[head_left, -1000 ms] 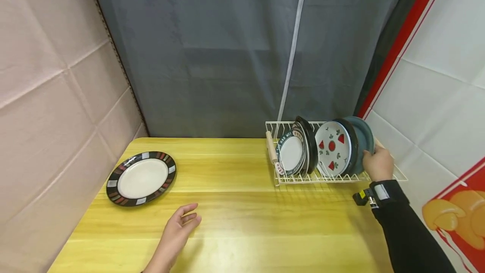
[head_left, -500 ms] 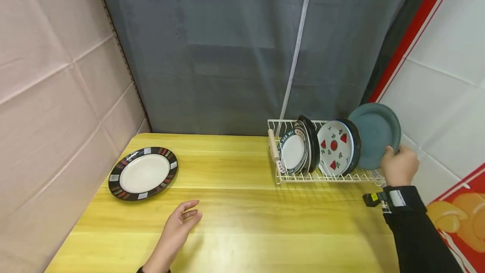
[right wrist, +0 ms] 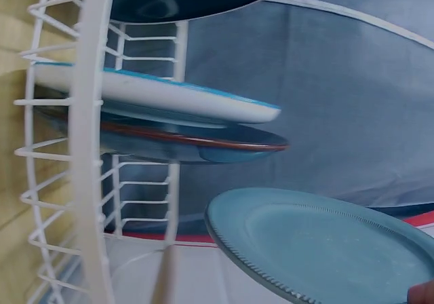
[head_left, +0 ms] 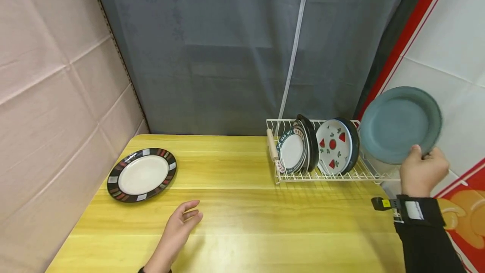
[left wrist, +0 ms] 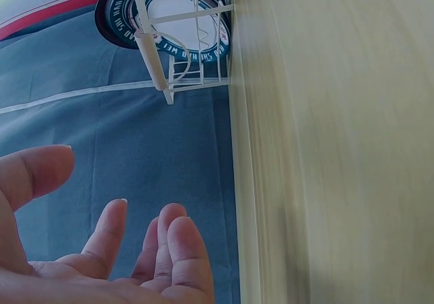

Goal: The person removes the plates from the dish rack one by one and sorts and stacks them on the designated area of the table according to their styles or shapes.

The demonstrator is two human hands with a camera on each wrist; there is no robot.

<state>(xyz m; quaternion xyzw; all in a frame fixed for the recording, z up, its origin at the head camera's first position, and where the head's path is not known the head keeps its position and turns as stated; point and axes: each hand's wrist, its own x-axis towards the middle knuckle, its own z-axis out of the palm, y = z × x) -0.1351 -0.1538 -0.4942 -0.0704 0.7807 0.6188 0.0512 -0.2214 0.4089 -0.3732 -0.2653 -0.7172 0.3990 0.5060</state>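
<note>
Lifting stage looks done for one piece: blue plate point(head_left: 401, 123) is out of the rack point(right wrist: 87, 148), held up beyond its right end, apart from the wires. Not yet set down anywhere. Right hand point(head_left: 424, 171) pinches its lower rim, thumb on the near face. Left hand point(head_left: 175, 231) holds nothing, fingers loosely bent, above the desk point(head_left: 242, 250). Strawberry plate point(head_left: 332, 143) and lettered plate point(head_left: 291, 151) stand in the rack among others; striped plate point(head_left: 143, 175) lies flat on the desk, far left.

Versus one second ago: blue plate then stood in the rack's right end; now up and rightward. Left hand, striped plate much as they were.
</note>
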